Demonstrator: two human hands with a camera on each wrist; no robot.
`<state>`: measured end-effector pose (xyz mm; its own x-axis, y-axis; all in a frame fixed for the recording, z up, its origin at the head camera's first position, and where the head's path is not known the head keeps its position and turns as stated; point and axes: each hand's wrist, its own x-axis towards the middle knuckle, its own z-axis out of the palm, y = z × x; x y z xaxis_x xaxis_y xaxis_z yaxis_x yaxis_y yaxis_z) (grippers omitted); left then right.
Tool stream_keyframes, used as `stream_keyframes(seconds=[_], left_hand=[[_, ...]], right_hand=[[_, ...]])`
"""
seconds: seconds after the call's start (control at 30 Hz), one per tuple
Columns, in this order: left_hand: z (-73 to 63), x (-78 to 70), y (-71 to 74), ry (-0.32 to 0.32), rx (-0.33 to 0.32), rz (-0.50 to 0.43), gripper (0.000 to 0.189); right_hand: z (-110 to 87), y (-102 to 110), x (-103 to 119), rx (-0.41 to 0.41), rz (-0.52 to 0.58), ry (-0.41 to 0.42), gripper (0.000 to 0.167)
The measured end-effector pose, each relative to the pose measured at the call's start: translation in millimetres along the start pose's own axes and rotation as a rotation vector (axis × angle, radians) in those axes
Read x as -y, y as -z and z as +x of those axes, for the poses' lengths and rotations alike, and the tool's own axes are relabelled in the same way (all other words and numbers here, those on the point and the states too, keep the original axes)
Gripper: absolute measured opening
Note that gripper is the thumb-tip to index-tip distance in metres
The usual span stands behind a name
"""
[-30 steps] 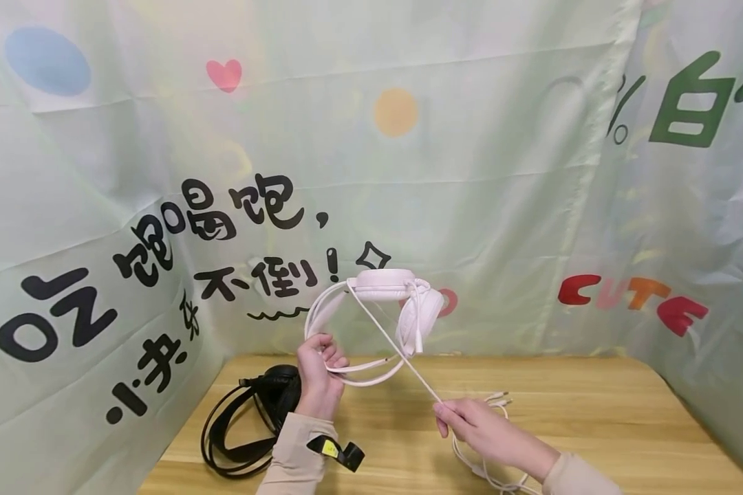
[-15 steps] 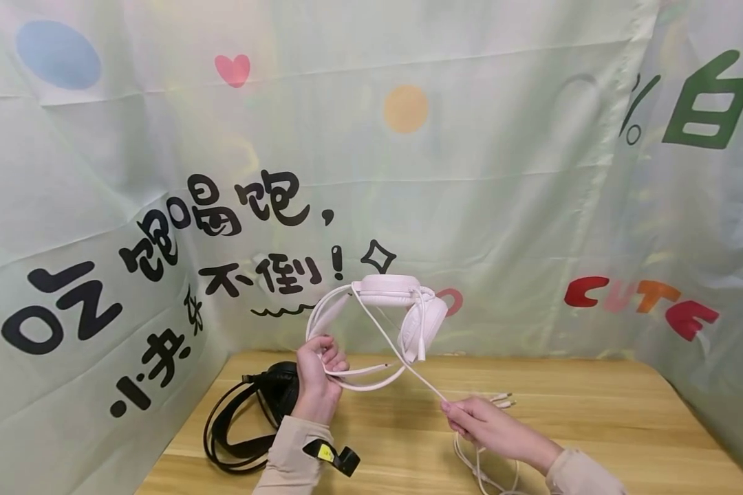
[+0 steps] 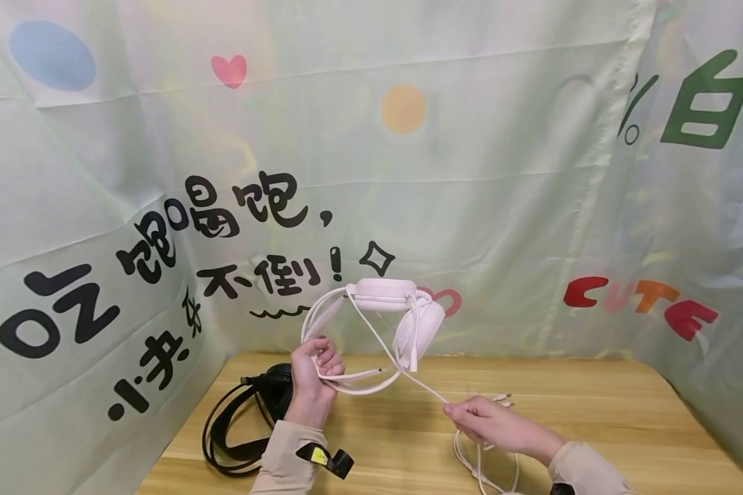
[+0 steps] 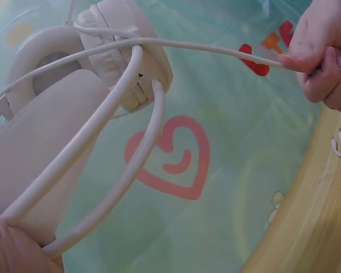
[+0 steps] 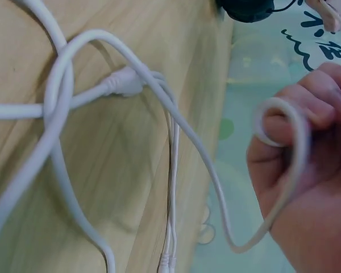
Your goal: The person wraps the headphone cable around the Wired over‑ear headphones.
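Note:
A white over-ear headset (image 3: 384,294) with a small boom microphone (image 3: 414,344) is held up above the table. My left hand (image 3: 312,375) grips its headband, with fingers curled round the band and its thin outer tubes (image 4: 85,151). To the right, my right hand (image 3: 492,423) pinches the white cable (image 3: 430,392), which runs taut from the upper ear cup. In the right wrist view the slack cable (image 5: 202,151) loops out of the curled right fingers. Farther along, it reaches a splitter (image 5: 125,81) and two thin plug leads (image 5: 171,227) on the wood.
A black headset (image 3: 277,392) lies on the table's left side, beside my left forearm. The wooden table (image 3: 594,399) ends at a printed cloth backdrop (image 3: 501,227) behind and on both sides. Loose white cable coils (image 3: 479,464) lie below my right hand.
The white headset and left hand have sunk slightly and shifted a little left over the last half second. The right hand keeps its pinch on the cable and has moved slightly right since one second ago.

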<state>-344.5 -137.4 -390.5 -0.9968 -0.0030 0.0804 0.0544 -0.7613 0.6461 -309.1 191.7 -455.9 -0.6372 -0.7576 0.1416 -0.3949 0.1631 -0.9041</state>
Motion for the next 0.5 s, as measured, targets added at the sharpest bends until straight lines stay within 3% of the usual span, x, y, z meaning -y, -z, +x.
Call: stream_keyframes(seconds=[0.17,0.3,0.5], left_hand=[[-0.2,-6.0,1.8,0.007,0.053,-0.028,0.033],[-0.3,-10.0,3.6,0.013,0.096,-0.031,0.033],[-2.0,-13.1,5.7,0.057,0.191,-0.005,0.031]], right_hand=[[-3.3,4,-3,0.016,-0.029,0.004,0.045],[-8.6,8,-8,-0.052,-0.114,0.025,0.042],[-11.9,17,-10,-0.099,-0.130,-0.050,0.042]])
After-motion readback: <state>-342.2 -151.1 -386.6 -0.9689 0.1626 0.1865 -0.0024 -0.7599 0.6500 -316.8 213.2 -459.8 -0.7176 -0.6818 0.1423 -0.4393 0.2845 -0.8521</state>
